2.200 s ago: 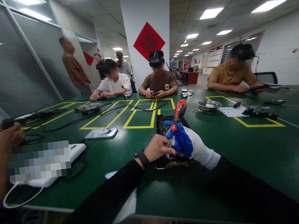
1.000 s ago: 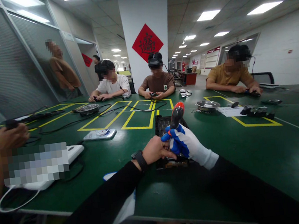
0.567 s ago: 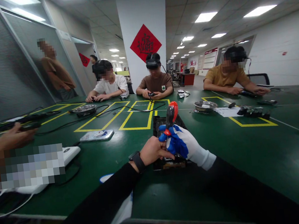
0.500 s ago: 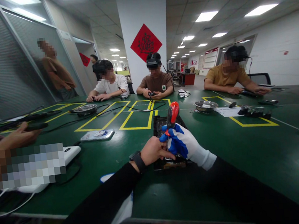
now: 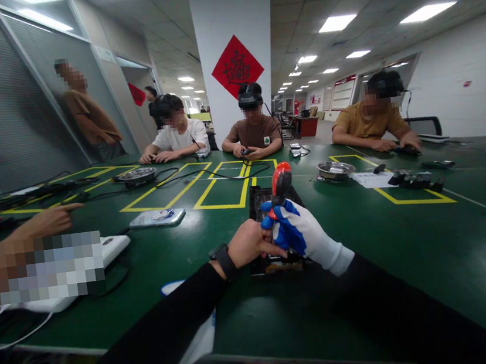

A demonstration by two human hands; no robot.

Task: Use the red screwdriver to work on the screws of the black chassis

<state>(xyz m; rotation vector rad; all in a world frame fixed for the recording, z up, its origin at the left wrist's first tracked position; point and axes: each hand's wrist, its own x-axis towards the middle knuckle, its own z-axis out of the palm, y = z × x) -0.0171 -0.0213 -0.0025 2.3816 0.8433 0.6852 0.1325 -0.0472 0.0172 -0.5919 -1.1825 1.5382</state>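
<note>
My right hand (image 5: 300, 231), in a white and blue glove, is closed around the red and black handle of a screwdriver (image 5: 281, 180). The tool stands nearly upright, its lower end hidden by my hands. Bare and wearing a black wristband, my left hand (image 5: 248, 242) presses against the gloved fingers at the tool's lower part; its fingers are curled, but what they pinch is hidden. Beneath both hands lies a black rectangular housing (image 5: 256, 198) with parts inside, mostly covered.
A phone (image 5: 157, 218) and a white box with a cable (image 5: 115, 245) lie to the left, near a co-worker's hand (image 5: 48, 225). Metal bowls (image 5: 335, 170), paper (image 5: 371, 180) and black parts (image 5: 415, 180) are farther off. Several people sit across the green table (image 5: 411, 256).
The screwdriver handle has turned slightly, while my hands stay in nearly the same place. At left, the co-worker's hand has let go of a dark object and now extends a finger.
</note>
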